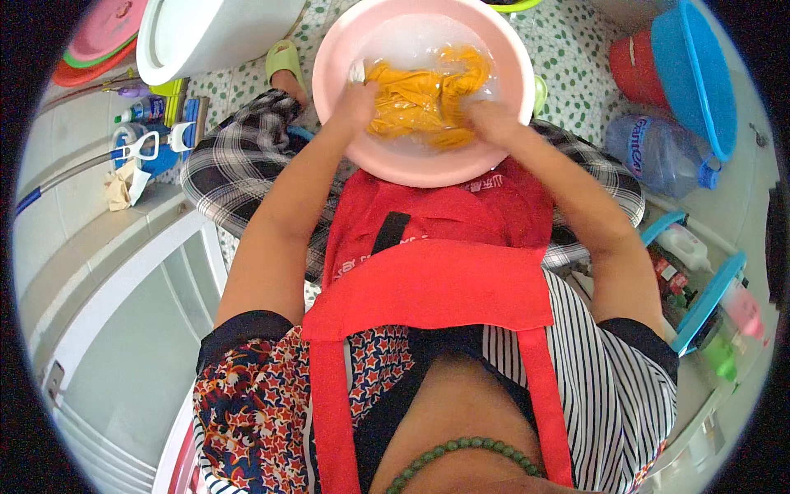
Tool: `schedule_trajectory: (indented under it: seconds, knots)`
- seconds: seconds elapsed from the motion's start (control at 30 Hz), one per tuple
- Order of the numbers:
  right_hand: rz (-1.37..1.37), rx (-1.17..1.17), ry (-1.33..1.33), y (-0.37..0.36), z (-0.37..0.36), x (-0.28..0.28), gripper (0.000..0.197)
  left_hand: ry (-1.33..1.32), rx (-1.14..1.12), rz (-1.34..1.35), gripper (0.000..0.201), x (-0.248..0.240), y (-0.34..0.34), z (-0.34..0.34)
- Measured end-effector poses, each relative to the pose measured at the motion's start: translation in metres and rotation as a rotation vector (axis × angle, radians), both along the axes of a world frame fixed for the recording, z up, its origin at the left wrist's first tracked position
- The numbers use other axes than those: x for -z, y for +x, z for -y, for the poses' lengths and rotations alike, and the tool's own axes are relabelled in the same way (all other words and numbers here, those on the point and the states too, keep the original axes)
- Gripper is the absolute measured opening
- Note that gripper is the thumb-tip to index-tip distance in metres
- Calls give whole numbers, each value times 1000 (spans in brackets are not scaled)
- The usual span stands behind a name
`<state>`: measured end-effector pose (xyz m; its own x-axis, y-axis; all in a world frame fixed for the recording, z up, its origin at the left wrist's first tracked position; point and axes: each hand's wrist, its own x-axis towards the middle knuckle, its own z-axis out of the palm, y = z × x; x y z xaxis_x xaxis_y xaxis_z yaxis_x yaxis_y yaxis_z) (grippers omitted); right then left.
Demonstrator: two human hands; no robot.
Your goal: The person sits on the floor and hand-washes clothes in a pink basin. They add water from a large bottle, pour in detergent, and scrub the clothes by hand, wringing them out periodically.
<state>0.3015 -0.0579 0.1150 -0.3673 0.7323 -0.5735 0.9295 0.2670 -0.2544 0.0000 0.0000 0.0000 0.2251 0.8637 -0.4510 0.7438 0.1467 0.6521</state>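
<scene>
A pink plastic basin (pixel 502 49) holds cloudy, sudsy water and a soaked yellow-orange cloth (pixel 411 92); whether the cloth is a garment does not show. At the basin's left side my left hand (pixel 355 107) is closed on the cloth's edge. A small white piece (pixel 356 72) shows just beyond its fingers; I cannot make out what it is. My right hand (pixel 491 122) is over the right part of the cloth, its fingers smeared by motion and partly hidden. The basin sits just beyond my red apron (pixel 428 284), between my knees.
On the right stand a blue basin (pixel 695 78), a red bucket (pixel 635 70), a large clear plastic bottle (pixel 662 156) and a blue-edged rack (pixel 709 300) with bottles. To the left are a white tub (pixel 210 41), mop handles and a white-framed door (pixel 136 329). Green-speckled tiles (pixel 568 62) cover the floor.
</scene>
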Motion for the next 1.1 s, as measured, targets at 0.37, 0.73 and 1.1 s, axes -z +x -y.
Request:
schedule_trajectory:
  seconds: [0.37, 0.73, 1.1]
  knots:
    - [-205, 66, 265, -25, -1, 2, 26, 446, 276, -63, 19, -101, -5, 11]
    - [-411, 791, -14, -12, -14, 61, 32, 503, 114, -77, 25, -287, -9, 38]
    - [-1725, 1940, -203, -71, -16, 84, 37, 465, 140, -98, 24, -283, -27, 40]
